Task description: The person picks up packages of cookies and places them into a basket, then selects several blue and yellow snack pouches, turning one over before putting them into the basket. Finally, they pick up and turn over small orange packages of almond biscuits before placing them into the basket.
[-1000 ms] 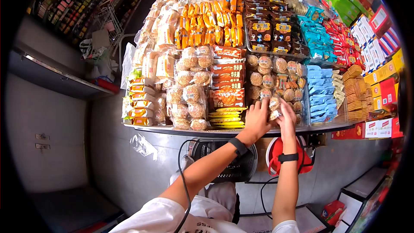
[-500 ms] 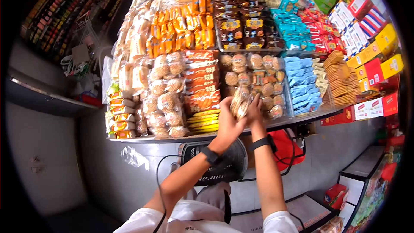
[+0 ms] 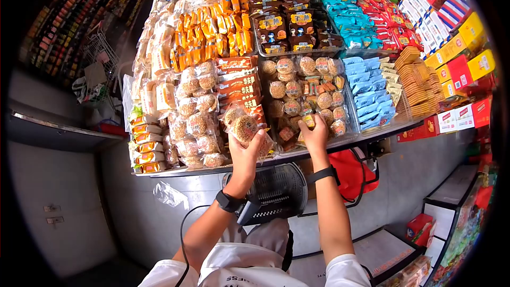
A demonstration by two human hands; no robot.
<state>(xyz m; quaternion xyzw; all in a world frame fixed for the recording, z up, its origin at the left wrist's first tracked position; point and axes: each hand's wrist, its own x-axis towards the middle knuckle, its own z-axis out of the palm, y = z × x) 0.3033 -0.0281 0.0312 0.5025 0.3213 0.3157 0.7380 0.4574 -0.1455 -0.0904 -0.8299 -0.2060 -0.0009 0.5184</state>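
Note:
In my left hand (image 3: 246, 154) is a clear packet of round sesame cookies (image 3: 245, 127), raised over the front of the brown wafer packs (image 3: 245, 82). My right hand (image 3: 317, 135) is at the front of a clear bin (image 3: 348, 109) of round sesame cookies (image 3: 292, 107) and small wrapped pieces. Its thumb and fingers pinch a small yellowish wrapped piece (image 3: 308, 120), whose kind I cannot make out. The yellow packs seen earlier beside the wafers are hidden behind the held packet.
Left of the wafers lie more bagged sesame cookies (image 3: 196, 123). Blue packets (image 3: 367, 95) and stacked square biscuits (image 3: 417, 82) fill the right side. Below the display edge are a black basket (image 3: 279, 188) and a red bag (image 3: 353, 175). A shopping cart (image 3: 101, 58) stands at left.
My hands were together on the cookie packet over the bin. The left has moved left with it; the right has come off it and now pinches a small wrapped piece.

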